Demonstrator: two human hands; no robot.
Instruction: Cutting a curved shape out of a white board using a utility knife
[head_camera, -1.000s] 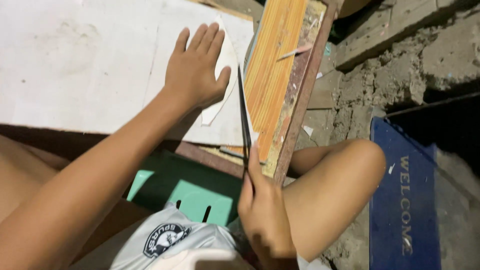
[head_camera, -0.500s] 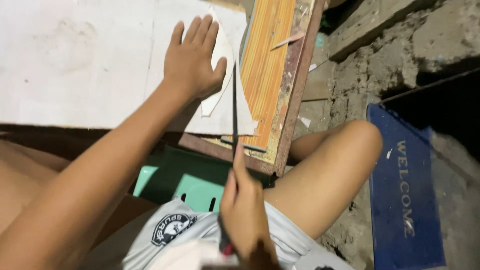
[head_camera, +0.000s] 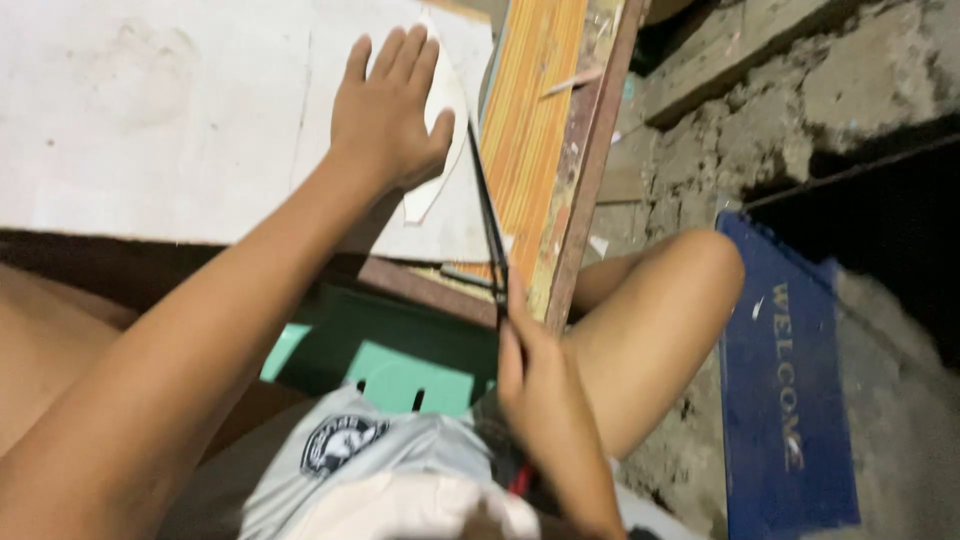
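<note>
Left hand (head_camera: 392, 112) lies flat on the white sheet (head_camera: 180, 110), fingers spread and pointing far, palm pressing the sheet down beside a pale curved cut-out piece (head_camera: 440, 150). Right hand (head_camera: 545, 400) sits near the body, fingers closed around the near end of a thin dark saw blade (head_camera: 488, 215); how the thumb sits cannot be made out. That blade runs from the right hand toward the far side, along the right edge of the white sheet, just right of the left thumb.

No container is in view. A green plastic stool (head_camera: 400, 365) shows under the board's near edge, between the legs. On the ground at right lies a blue rectangular doormat (head_camera: 785, 390) with pale lettering along its length.

The sheet rests on an orange-striped board (head_camera: 535, 110) with a worn wooden frame edge (head_camera: 585, 170) on its right. Right of that edge stands rough concrete masonry (head_camera: 790, 100). The bent right knee (head_camera: 690, 290) lies between the frame edge and the mat, leaving little room on that side.
</note>
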